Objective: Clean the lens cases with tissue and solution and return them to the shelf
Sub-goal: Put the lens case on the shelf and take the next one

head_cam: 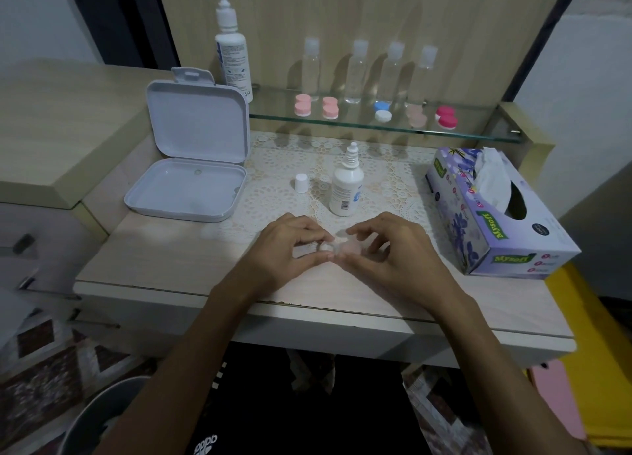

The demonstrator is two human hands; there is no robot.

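Note:
A pale translucent lens case (337, 246) sits between my two hands near the table's front edge. My left hand (290, 249) pinches its left end and my right hand (386, 249) pinches its right end. Just behind them stands a small white solution bottle (346, 187) with its cap off; the white cap (301, 183) stands to its left. A purple tissue box (496, 215) with a tissue sticking up lies at the right. On the glass shelf (342, 121) lie several lens cases: two pink ones (302, 105), a blue and white one (382, 111), a pale one (416, 115) and a magenta one (446, 117).
An open grey hinged box (191, 167) stands at the left on the table. A tall white bottle (232, 54) and several clear small bottles (355, 71) stand at the back of the shelf. A lace mat (280, 167) covers the table's middle.

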